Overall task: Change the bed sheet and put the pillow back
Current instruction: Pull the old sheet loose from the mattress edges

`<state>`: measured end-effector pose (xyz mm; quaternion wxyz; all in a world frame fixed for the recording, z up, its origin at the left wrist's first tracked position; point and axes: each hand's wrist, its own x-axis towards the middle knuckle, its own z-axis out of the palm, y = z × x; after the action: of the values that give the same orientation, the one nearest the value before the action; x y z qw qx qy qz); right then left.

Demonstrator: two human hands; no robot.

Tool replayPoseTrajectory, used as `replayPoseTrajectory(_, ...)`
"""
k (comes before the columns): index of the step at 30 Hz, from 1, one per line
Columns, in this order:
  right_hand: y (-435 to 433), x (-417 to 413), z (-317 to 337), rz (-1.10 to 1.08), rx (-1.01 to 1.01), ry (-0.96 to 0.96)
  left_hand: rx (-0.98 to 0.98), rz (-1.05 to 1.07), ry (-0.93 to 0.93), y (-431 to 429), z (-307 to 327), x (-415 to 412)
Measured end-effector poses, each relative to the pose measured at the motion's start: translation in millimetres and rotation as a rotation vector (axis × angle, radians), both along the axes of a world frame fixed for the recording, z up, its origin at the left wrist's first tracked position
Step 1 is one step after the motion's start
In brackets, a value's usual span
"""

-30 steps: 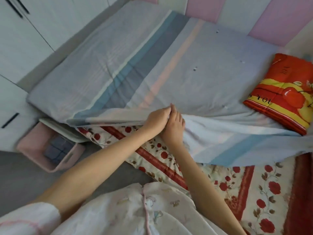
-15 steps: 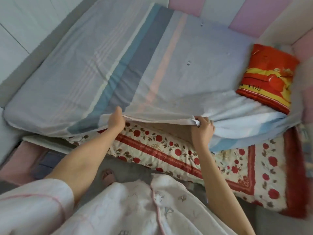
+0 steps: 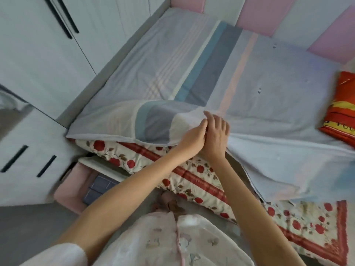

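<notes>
Both bare forearms reach forward, hands touching side by side. The left hand grips a fold of striped grey-blue bed sheet; the right hand lies knuckles-up, fingers lightly bent (thumb hidden).

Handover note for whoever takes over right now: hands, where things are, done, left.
Left hand: grips the near edge of the grey-blue striped fabric bed sheet, which is folded back on itself there.
Right hand: right beside it, fingers curled on the same fold.
The sheet covers the bed top. The red-rose quilted pad shows uncovered along the near side. Red-and-yellow printed pillow lies at the bed's right end.
Done: sheet spread.
Left: pull the near edge down, tuck it, place the pillow.
</notes>
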<state>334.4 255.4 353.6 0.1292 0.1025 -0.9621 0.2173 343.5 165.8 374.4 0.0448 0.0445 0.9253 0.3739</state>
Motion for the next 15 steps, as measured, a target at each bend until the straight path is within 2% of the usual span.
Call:
replayPoseTrajectory(3, -28.9, -16.5, -6.1, 0.189, 0.005, -0.263, 0.085, 0.079, -0.01, -41.0, -16.5, 0.3)
replayPoseTrajectory(4, -38.4, -23.3, -13.0, 0.207, 0.058, -0.334, 0.129, 0.106, 0.01, -58.2, -25.0, 0.1)
replayPoseTrajectory(6, -55.3, -36.9, -26.6, 0.277, 0.177, -0.444, 0.086, 0.177, -0.051, -94.6, -51.5, -3.3)
replayPoseTrajectory(9, -66.2, -54.6, -38.3, 0.424, 0.258, -0.669, -0.098, 0.367, -0.506, -144.3, -103.8, -7.0)
replayPoseTrajectory(10, -68.1, -60.8, -41.8, 0.472, 0.291, -0.751, -0.03, 0.499, -0.652, -160.3, -122.6, -7.9)
replayPoseTrajectory(12, -75.1, -70.8, -50.2, 0.549, 0.392, -0.886, 0.371, 0.863, -0.875, -182.9, -146.2, -8.5)
replayPoseTrajectory(14, -91.4, -81.0, -66.2, 0.581, 0.548, -0.93, 0.683, 1.092, -0.94, -197.4, -152.8, -7.3)
replayPoseTrajectory(15, -104.1, -86.7, -75.1, 0.587, 0.593, -0.922, 0.74, 1.124, -0.934, -205.3, -158.2, -9.1)
